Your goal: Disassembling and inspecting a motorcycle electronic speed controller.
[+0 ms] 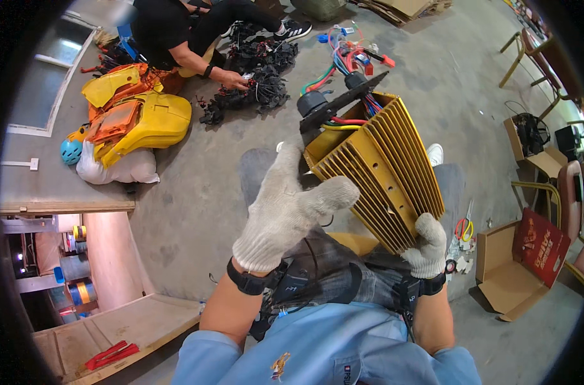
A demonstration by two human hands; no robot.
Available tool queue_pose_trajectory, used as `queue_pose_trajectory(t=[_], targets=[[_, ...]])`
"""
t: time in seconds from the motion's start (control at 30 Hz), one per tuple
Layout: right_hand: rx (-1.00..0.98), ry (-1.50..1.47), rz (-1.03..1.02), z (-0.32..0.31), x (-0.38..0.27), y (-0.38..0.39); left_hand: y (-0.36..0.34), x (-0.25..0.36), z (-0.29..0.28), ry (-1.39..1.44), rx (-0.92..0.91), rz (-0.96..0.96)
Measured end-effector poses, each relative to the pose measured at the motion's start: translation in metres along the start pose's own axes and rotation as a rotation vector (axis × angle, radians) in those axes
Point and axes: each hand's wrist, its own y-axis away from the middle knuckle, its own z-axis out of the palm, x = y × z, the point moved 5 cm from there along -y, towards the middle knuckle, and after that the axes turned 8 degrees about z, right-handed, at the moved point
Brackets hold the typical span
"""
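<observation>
**One gold finned metal housing point(398, 170) aslant between left hand point(285, 205) and right hand point(427, 249)**

The housing is tilted above the person's legs point(455, 186), its ribbed side facing up and its open end pointing away, toward the upper left. Both hands wear pale knitted gloves. The right one is closed on the housing's near right corner, thumb on the ribbed face, its other fingers hidden. The left one is at the other end, its fingers pointing up beside the opening and its thumb spread out in front of the ribs; whether it grips, I cannot tell.

At the open end, a black end plate point(333, 110) stands askew, apart from the opening along at least part of its edge. Coloured wires point(348, 122) run between plate and housing, and beyond the plate a bunch of cables point(343, 59) ends in connectors, one of them a red plug point(387, 61).

On the concrete floor point(202, 212), to the right, lie scissors point(468, 232) with red and yellow handles, near an open cardboard box point(510, 279). At the upper left, a co-worker's hand point(233, 79) is at a heap of black wiring point(266, 93), near yellow plastic panels point(160, 122), a white sack point(115, 167) and a blue helmet point(71, 153).
</observation>
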Motion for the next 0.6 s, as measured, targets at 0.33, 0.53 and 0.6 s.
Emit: queue_pose_trajectory(t=[0.33, 0.53, 0.6], targets=[[0.051, -0.030, 0.003, -0.008, -0.001, -0.001, -0.010, -0.006, 0.005, -0.028, 0.043, 0.105], [0.029, 0.028, -0.012, -0.001, 0.001, -0.011, -0.007, 0.013, 0.009, -0.403, 0.064, 0.086], [0.060, 0.029, 0.002, -0.003, 0.001, -0.010, -0.009, 0.014, 0.005, -0.582, 0.031, 0.084]])
